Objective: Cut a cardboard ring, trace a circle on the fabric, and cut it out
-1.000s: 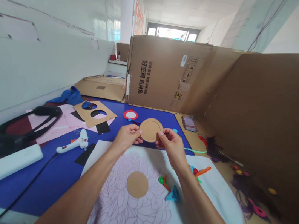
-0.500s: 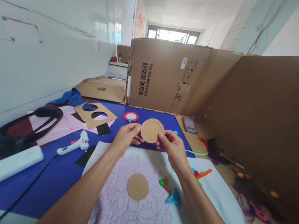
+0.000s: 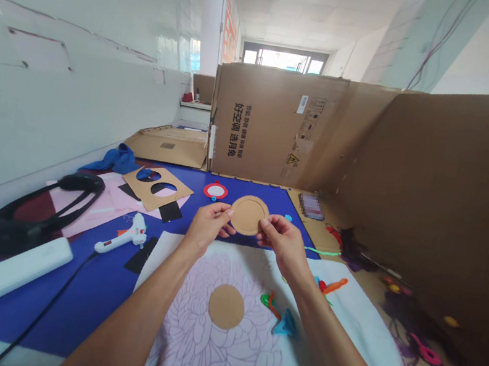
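Note:
Between my two hands a round cardboard disc (image 3: 249, 215) with a ring-like raised rim is held up, its face toward me. My left hand (image 3: 209, 226) pinches its left edge, and my right hand (image 3: 282, 239) grips the right edge with thumb and fingers. Below them lies a white cloth (image 3: 339, 342) printed with a purple flower pattern. On the flower rests a second, plain cardboard circle (image 3: 226, 307). Near my right forearm, bits of coloured pipe cleaner (image 3: 284, 323) in blue, green and orange lie on the cloth.
To the left are a white glue gun (image 3: 123, 236) with a black cord, a long white bar (image 3: 6, 279), black headphones (image 3: 34, 204) and a cardboard sheet with two holes (image 3: 150, 185). A red-rimmed oval (image 3: 216, 190) lies beyond my hands. Large cardboard panels (image 3: 273, 125) stand behind and right.
Both hands keep the disc in nearly the same place and pose. The whole view has shifted very slightly.

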A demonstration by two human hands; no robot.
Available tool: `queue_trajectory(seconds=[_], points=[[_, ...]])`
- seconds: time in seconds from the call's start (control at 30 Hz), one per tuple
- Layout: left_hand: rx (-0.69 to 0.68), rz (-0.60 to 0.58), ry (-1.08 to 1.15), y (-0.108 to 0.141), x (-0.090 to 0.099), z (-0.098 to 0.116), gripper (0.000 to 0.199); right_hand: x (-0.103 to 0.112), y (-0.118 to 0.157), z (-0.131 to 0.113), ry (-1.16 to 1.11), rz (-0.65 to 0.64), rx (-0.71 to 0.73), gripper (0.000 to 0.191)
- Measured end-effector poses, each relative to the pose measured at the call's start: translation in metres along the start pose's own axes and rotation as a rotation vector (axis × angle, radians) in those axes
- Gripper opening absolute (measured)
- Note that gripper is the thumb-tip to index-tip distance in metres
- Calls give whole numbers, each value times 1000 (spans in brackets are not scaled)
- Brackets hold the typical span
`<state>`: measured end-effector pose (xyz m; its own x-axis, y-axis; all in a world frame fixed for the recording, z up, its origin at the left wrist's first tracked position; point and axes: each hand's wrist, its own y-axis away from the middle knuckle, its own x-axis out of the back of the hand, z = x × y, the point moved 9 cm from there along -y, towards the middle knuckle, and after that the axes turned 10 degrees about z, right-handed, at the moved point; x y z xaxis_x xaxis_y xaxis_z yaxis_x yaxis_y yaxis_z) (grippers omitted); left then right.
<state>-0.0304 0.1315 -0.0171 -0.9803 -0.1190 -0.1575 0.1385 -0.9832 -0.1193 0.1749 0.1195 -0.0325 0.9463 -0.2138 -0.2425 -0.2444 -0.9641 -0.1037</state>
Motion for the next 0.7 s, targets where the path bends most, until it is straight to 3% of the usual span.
queue_trajectory(seconds=[0.2, 0.7], points=[[-10, 40, -31, -2, 3, 1, 16, -1, 1, -1, 12, -20, 12, 56], [-9, 65, -62, -2, 4, 1, 13, -1, 2, -3, 24, -10, 11, 56]])
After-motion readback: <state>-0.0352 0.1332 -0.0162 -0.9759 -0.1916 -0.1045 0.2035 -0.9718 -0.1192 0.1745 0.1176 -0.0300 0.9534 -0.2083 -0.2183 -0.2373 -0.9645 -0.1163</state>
